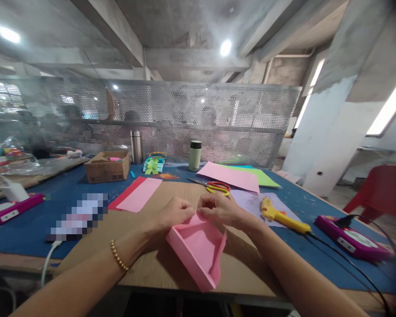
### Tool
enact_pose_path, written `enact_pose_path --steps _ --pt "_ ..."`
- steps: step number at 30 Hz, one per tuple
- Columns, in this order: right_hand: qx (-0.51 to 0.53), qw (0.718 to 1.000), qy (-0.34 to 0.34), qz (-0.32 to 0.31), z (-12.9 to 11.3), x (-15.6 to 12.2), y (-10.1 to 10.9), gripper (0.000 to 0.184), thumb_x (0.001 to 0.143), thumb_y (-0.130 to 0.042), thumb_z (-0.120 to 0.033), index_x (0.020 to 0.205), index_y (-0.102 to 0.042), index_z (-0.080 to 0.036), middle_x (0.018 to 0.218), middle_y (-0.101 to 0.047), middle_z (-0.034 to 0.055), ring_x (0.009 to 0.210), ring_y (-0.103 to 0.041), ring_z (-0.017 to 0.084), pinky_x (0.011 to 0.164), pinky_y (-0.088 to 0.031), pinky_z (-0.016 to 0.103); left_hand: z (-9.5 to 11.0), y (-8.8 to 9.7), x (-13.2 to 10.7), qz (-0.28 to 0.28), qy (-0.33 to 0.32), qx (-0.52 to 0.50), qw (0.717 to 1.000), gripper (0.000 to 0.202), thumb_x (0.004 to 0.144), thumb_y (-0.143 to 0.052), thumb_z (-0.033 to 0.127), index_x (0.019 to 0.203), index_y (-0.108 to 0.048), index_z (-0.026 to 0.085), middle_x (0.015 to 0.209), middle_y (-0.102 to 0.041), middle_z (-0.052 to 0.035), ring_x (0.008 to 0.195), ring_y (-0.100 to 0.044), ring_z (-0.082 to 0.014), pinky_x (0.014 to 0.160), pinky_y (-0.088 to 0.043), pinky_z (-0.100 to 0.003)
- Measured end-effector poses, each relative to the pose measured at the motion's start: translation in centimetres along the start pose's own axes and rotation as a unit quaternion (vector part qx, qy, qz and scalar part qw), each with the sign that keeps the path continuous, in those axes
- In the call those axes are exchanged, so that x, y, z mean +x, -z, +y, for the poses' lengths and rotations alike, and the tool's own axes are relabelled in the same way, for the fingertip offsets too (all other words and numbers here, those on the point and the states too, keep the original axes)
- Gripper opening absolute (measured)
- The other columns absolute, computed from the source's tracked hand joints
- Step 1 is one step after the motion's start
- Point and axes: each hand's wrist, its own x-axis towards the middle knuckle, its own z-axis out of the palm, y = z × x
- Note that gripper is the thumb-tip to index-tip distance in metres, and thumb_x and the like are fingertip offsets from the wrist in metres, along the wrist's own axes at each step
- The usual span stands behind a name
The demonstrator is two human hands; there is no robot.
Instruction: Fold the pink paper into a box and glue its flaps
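there are 2 hands (178,212) (219,207), 1 pink tray (203,246), 1 glue gun (280,215), 2 power strips (23,206) (356,242), 2 flasks (137,148) (195,158), 1 box (107,171).

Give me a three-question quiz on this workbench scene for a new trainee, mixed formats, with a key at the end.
1. True or false: the gold bead bracelet is worn on the right arm.
2. What are the left hand and right hand pinching?
A) the steel flask
B) the pink paper box
C) the scissors
3. Fill in: the yellow glue gun lies partly on a ____ sheet.

Key:
1. False; it is on the left arm.
2. B
3. lilac (pale purple)
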Motion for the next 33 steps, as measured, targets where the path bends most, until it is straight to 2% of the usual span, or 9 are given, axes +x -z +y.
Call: enact_pose_path --steps 5,12,19,26,29,33 --pt "0.025 1.0 -0.002 -0.015 0.3 0.1 0.0 0.008 0.071 -0.054 -0.023 0.067 -0.057 -0.016 0.061 -0.05 -0.003 0.057 -0.042 0.01 0.05 -0.03 0.022 0.3 -0.1 -0.3 0.002 0.018 -0.02 1.0 0.016 0.07 -0.046 0.026 0.057 -0.043 0.018 0.055 -0.035 0.0056 0.051 -0.032 -0.0082 0.048 -0.017 -0.024" --pt "-0.002 1.0 -0.014 -0.011 -0.4 -0.2 0.1 0.008 0.072 -0.056 -0.023 0.067 -0.057 -0.016 0.062 -0.052 -0.0025 0.06 -0.044 0.011 0.052 -0.031 0.023 0.0 0.2 -0.3 -0.013 -0.013 -0.034 0.999 0.022 0.075 -0.052 0.032 0.059 -0.047 0.017 0.056 -0.04 0.005 0.052 -0.034 -0.0088 0.049 -0.021 -0.024" --pt "0.102 0.995 0.008 -0.021 0.0 -0.2 0.7 0.037 0.086 -0.049 -0.042 0.062 -0.058 -0.016 0.064 -0.059 0.0026 0.062 -0.053 0.013 0.063 -0.042 0.027 -0.1 0.8 0.4 -0.025 -0.032 0.038 0.998 0.02 0.075 -0.054 0.031 0.061 -0.053 0.016 0.054 -0.043 0.0048 0.052 -0.035 -0.0091 0.049 -0.022 -0.024" --pt "0.005 0.999 -0.023 -0.032 -0.9 -0.6 0.4 0.025 0.08 -0.055 -0.031 0.061 -0.055 -0.016 0.057 -0.049 -0.0034 0.053 -0.037 0.008 0.05 -0.026 0.023 0.3 0.5 -0.1 -0.018 -0.022 0.023 0.999 0.02 0.074 -0.053 0.032 0.062 -0.052 0.016 0.057 -0.042 0.005 0.053 -0.035 -0.0091 0.049 -0.022 -0.023" --pt "0.013 0.999 -0.018 -0.041 -0.9 -0.5 0.4 0.021 0.079 -0.054 -0.029 0.062 -0.055 -0.016 0.059 -0.05 -0.003 0.054 -0.037 0.008 0.05 -0.025 0.023 0.4 0.5 -0.1 -0.022 -0.024 0.027 0.999 0.02 0.073 -0.054 0.032 0.059 -0.05 0.017 0.055 -0.041 0.0051 0.053 -0.034 -0.0091 0.049 -0.022 -0.023" --pt "0.007 0.999 -0.012 -0.047 -0.7 -0.5 0.4 0.028 0.083 -0.052 -0.034 0.063 -0.056 -0.015 0.059 -0.051 -0.0025 0.055 -0.037 0.009 0.051 -0.026 0.023 0.1 0.6 0.1 -0.026 -0.03 0.021 0.999 0.021 0.073 -0.055 0.033 0.06 -0.05 0.017 0.055 -0.041 0.0052 0.053 -0.033 -0.0091 0.049 -0.022 -0.024"
